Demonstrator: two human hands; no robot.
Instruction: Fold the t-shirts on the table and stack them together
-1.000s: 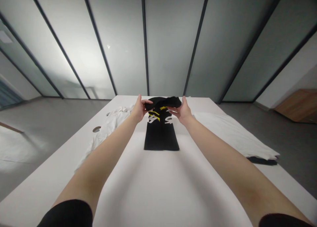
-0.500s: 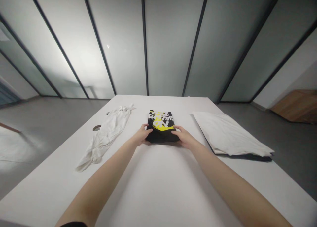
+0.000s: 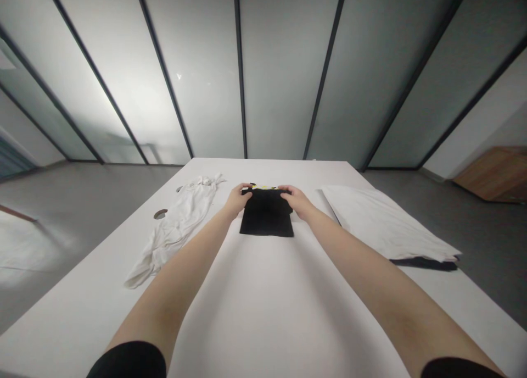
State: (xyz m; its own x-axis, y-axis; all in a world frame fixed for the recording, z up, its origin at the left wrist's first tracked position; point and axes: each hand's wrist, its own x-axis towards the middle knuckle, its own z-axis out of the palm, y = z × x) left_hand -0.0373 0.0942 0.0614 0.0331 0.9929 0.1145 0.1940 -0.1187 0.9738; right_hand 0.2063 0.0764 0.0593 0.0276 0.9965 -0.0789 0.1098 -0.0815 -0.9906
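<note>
A black folded garment, seemingly a T-shirt, lies in the middle of the white table. Its plain black side faces up, and a thin strip of yellow and white print shows along the far edge. My left hand pinches the far left corner between thumb and fingers. At the far right corner, my right hand grips the cloth the same way. Parts of the fingers are hidden behind the fabric.
To the left lies a crumpled white garment, beside a round cable hole in the table. A folded white cloth on the right rests over something dark. Frosted glass panels stand behind the table.
Both hands have moved from the garment's near edge to its far edge, carrying the cloth over. The yellow and white print is now mostly covered by plain black fabric.
</note>
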